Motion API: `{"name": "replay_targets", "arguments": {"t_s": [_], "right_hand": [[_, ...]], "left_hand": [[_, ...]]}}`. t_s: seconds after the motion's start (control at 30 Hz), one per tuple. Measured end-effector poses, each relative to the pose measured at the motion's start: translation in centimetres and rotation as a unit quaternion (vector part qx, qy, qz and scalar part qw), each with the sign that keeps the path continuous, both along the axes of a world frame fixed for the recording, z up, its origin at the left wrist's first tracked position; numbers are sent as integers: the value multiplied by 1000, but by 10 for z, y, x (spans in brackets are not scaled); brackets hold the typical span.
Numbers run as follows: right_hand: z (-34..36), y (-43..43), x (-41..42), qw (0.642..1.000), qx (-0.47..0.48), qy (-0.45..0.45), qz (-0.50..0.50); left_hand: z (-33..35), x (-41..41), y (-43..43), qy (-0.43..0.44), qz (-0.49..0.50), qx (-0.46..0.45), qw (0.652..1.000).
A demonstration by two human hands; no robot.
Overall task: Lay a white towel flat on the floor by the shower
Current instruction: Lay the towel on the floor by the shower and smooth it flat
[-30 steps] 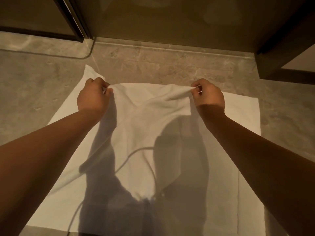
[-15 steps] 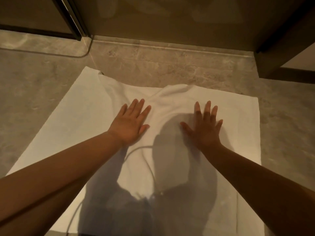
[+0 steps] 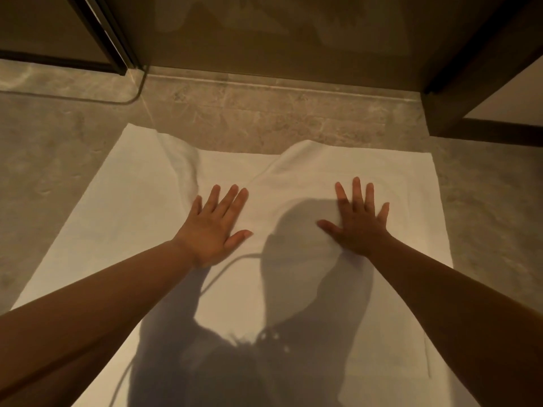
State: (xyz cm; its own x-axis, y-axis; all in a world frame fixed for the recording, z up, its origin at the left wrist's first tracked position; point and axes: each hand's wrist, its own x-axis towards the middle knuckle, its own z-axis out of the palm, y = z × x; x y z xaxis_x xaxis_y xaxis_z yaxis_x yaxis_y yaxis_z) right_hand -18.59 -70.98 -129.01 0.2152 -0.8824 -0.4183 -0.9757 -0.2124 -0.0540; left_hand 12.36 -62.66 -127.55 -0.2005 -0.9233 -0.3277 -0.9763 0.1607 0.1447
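Observation:
A white towel (image 3: 123,212) lies spread on the grey stone floor in front of the shower. Its far part carries two raised folds, one left of centre and one running to the far edge. My left hand (image 3: 213,227) rests palm down on the towel's middle, fingers spread. A little to the right, my right hand (image 3: 360,221) presses flat on the cloth in the same way. Neither hand holds anything. My own shadow covers the towel's near part.
The shower's glass panel with a dark frame (image 3: 105,33) stands at the far left, with a low stone threshold (image 3: 279,86) running across. A dark wooden cabinet or door frame (image 3: 482,83) stands at the far right. Bare stone floor (image 3: 50,151) flanks the towel.
A second ago both hands pinched the towel's far edge and held it up. They let it go, and now lie flat on it, slightly further apart than half a second ago.

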Motion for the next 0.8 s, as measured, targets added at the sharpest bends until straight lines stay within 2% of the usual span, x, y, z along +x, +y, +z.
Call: {"name": "replay_targets", "arguments": {"t_s": [0.13, 0.27, 0.4, 0.53, 0.8], "right_hand": [[9, 6, -9, 999, -30, -30, -3], [13, 49, -12, 989, -96, -92, -62], [11, 92, -15, 993, -32, -51, -101], [13, 95, -23, 993, 24, -23, -115], [22, 88, -49, 988, 56, -20, -142]], "left_hand": [[1, -5, 2, -22, 4, 2, 1000], [5, -18, 13, -91, -89, -52, 990], [-2, -37, 27, -111, -136, -25, 984], [1, -43, 26, -131, -167, -1, 977], [5, -69, 12, -127, -182, 48, 974]]}}
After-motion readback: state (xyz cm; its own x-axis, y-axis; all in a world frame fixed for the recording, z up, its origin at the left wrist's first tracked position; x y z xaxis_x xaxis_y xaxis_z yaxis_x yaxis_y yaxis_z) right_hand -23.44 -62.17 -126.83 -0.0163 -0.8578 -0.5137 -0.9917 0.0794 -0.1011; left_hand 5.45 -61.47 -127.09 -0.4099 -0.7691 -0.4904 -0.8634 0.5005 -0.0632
